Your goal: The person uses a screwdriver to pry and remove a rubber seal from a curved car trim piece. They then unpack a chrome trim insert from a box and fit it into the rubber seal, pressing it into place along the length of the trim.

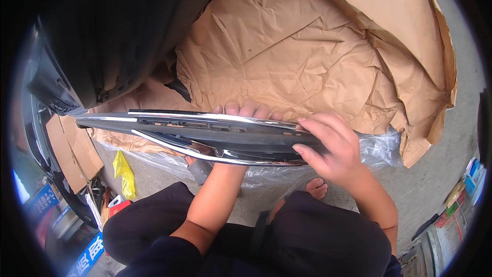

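Note:
A long black car trim panel with chrome strips point(241, 141) lies crosswise in front of me, edge up, above my knees. My left hand point(251, 109) reaches under it, and its fingers curl over the far edge; the palm and thumb are hidden behind the panel. At the right end my right hand point(330, 146) pinches the panel, with the thumb on the near side and the fingers along the far rim. Slots and small clips show along the panel's upper edge. Its narrow left tip meets the lower end of a large black car body part point(102, 46).
Crumpled brown packing paper point(287, 46) spreads over the floor beyond my hands, with clear plastic film point(379, 149) along its near edge. To the left are cardboard point(74, 149), a yellow plastic bag point(124, 173) and a blue printed strip point(88, 256). Boxes point(474, 179) stand far right.

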The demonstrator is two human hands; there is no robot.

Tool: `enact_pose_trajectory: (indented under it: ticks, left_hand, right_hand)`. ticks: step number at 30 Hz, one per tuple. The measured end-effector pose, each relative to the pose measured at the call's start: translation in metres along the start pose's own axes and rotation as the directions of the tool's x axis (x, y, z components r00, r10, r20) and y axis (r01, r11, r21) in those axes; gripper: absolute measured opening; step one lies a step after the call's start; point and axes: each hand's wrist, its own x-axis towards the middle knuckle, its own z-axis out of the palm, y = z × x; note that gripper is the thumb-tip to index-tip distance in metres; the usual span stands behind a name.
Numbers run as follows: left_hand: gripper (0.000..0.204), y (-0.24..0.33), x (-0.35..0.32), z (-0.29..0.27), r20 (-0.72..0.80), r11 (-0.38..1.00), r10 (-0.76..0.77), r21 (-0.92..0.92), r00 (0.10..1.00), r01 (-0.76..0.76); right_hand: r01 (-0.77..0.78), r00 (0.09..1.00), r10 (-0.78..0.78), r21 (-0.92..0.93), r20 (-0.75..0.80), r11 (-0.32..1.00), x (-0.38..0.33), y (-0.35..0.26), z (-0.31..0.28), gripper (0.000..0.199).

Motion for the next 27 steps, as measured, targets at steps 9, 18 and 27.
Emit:
enact_pose_trajectory:
  ticks: [9,18,27]
  left_hand:
    - [0.043,0.003,-0.014,0.015,-0.191,0.997,-0.008,-0.082,0.982,-0.008]
    - [0.046,-0.008,-0.006,0.020,-0.089,0.998,0.058,-0.022,0.994,-0.060]
    - [0.069,0.017,0.007,-0.007,-0.015,0.987,0.096,-0.130,0.995,-0.097]
  right_hand:
    - [0.188,0.976,-0.191,-0.040,-0.104,0.981,-0.006,0.013,0.017,0.043]
    - [0.169,0.985,-0.170,0.032,0.036,0.985,-0.002,0.012,0.008,0.038]
    - [0.119,0.941,-0.108,-0.014,0.320,0.993,0.067,-0.006,0.008,0.043]
